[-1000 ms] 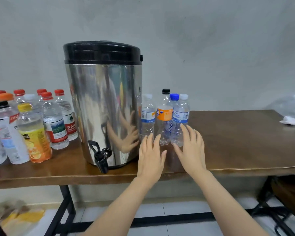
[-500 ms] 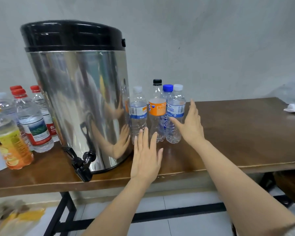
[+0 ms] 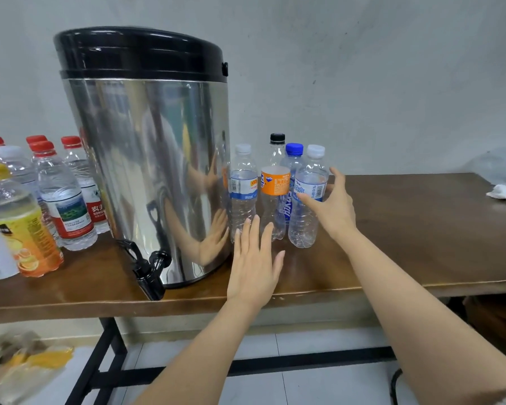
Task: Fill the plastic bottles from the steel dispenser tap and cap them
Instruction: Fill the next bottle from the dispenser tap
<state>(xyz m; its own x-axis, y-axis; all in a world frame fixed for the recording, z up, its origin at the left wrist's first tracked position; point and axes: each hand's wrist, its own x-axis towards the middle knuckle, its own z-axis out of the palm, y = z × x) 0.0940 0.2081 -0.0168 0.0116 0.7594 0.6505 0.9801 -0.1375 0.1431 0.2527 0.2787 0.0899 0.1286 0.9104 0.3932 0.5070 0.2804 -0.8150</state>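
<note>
Head | left hand (image 3: 254, 268) fingers straight | right hand (image 3: 332, 207) fingers wide beside white-capped bottle (image 3: 304, 226)

On table (image 3: 406, 229): dispenser (image 3: 146, 171) left of centre, tap (image 3: 149, 273) at its 7 o'clock by the near edge, bottle group (image 3: 62, 200) at its 9 o'clock, four-bottle cluster (image 3: 275, 188) at its 3 o'clock; left hand (image 3: 254, 267) at cluster's 6 o'clock, right hand (image 3: 333, 206) at its 3 o'clock.

Open tabletop (image 3: 421, 229) right of the empty bottles (image 3: 304, 226), steel dispenser (image 3: 146, 171) walling their left, filled bottles (image 3: 62, 200) crowding far left.
</note>
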